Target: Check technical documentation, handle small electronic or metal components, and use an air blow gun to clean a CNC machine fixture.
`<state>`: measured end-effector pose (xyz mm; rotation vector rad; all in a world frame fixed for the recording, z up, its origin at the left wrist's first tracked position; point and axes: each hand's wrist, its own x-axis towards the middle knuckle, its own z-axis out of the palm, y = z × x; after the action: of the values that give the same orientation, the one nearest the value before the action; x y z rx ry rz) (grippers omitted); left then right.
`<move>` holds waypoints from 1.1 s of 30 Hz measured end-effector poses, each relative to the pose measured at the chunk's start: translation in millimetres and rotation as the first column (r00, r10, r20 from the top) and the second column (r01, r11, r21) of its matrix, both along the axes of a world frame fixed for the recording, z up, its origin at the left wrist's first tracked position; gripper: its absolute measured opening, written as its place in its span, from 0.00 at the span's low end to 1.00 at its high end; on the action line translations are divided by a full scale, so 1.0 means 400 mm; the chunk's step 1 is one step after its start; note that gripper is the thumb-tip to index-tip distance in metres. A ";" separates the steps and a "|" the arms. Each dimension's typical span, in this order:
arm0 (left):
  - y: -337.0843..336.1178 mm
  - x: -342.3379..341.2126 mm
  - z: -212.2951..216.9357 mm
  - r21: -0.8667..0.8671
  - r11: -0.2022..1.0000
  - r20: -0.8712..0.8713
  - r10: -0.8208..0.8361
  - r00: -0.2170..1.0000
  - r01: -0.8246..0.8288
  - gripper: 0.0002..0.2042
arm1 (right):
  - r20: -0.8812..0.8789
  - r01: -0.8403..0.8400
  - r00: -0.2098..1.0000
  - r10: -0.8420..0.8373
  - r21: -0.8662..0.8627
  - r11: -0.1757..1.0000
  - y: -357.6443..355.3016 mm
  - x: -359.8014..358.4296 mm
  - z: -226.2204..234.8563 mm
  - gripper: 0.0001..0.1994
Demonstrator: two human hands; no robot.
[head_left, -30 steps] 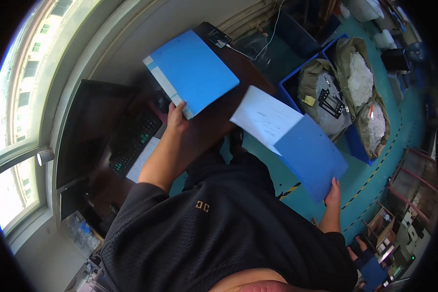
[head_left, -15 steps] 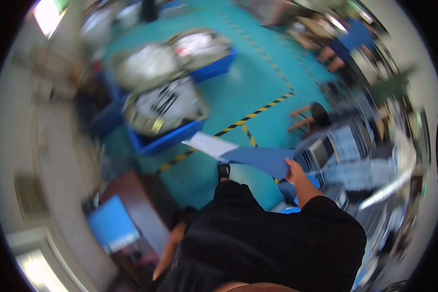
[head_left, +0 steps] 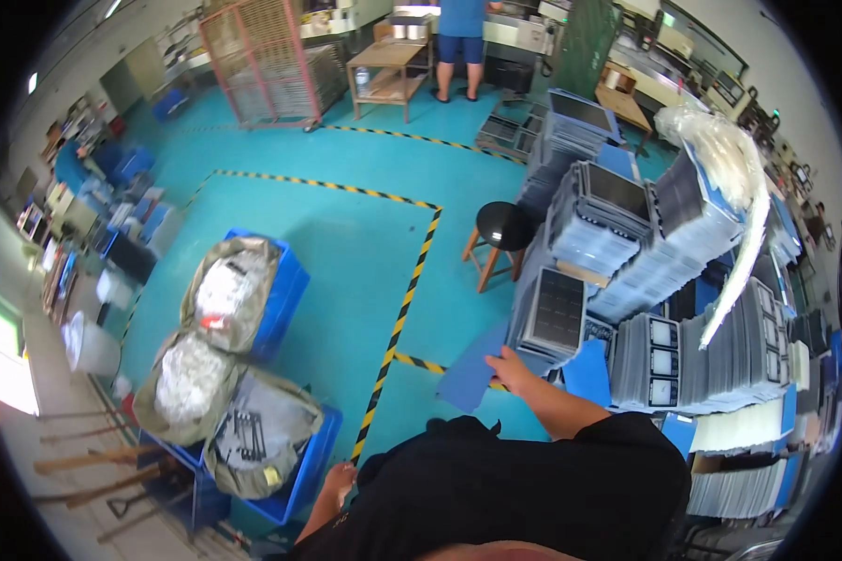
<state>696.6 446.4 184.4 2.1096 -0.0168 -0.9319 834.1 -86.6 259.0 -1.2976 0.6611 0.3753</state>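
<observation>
My right hand (head_left: pixel 507 367) is closed on the edge of a thin blue sheet (head_left: pixel 468 374). The sheet hangs over the floor beside a stack of dark framed panels (head_left: pixel 557 309). Low on the left, my left hand (head_left: pixel 340 479) hangs by my side, next to a blue bin (head_left: pixel 320 458). Its fingers are too small and indistinct to read, and I see nothing held there.
Bulging fabric sacks (head_left: pixel 229 290) fill blue bins at left. A black round stool (head_left: pixel 503 226) stands ahead of the stacks. Tall stacks of panels (head_left: pixel 594 224) crowd the right. Farther off are a red mesh cart (head_left: pixel 262 70), a wooden table (head_left: pixel 384 58) and a person (head_left: pixel 460 42).
My view has swung right, so the sacks now lie farther left and the panel stacks fill the right. The sheet stays in my right hand; its pale part no longer shows.
</observation>
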 end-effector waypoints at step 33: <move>-1.292 3.029 0.413 -0.601 0.265 -0.791 -0.058 0.609 -0.754 0.16 | 0.233 0.165 0.942 -0.242 0.309 0.937 -0.366 2.447 0.210 0.22</move>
<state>1908.4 -70.2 349.7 0.4888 0.3074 -0.9790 1813.0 -233.2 343.1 -0.9692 0.4864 0.1129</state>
